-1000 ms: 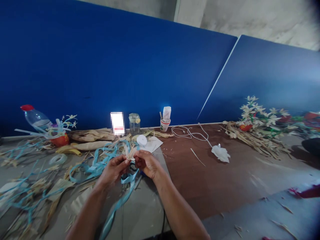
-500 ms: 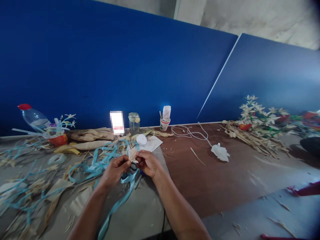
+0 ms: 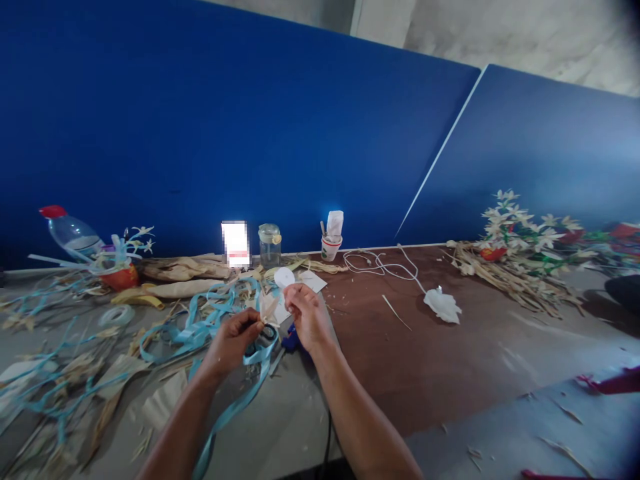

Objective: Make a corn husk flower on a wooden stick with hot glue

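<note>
My left hand (image 3: 238,341) pinches the base of a pale, petal-like piece of dried husk (image 3: 269,308) between thumb and fingertips. Just right of it, my right hand (image 3: 309,319) is raised apart from the husk, its fingers curled and thumb close to them; whether something tiny is between them I cannot make out. Beneath the hands lie scissors with dark handles (image 3: 270,333), a light-blue ribbon (image 3: 235,407) and a blue tool (image 3: 290,339) partly covered by my right hand. Behind them, a white round disc (image 3: 285,277) rests by white paper (image 3: 313,281).
Husk strips and blue ribbon litter the left side, with a tape roll (image 3: 117,315) and a tilted bottle (image 3: 75,233). A glass jar (image 3: 270,248) and paper cup (image 3: 331,248) stand along the blue partition (image 3: 250,120). Husk flowers (image 3: 515,223) and a white cable (image 3: 407,267) are farther right.
My right hand has come off the husk piece and moved a little up and right. My left hand keeps its pinch on the husk. The blue tool shows more now.
</note>
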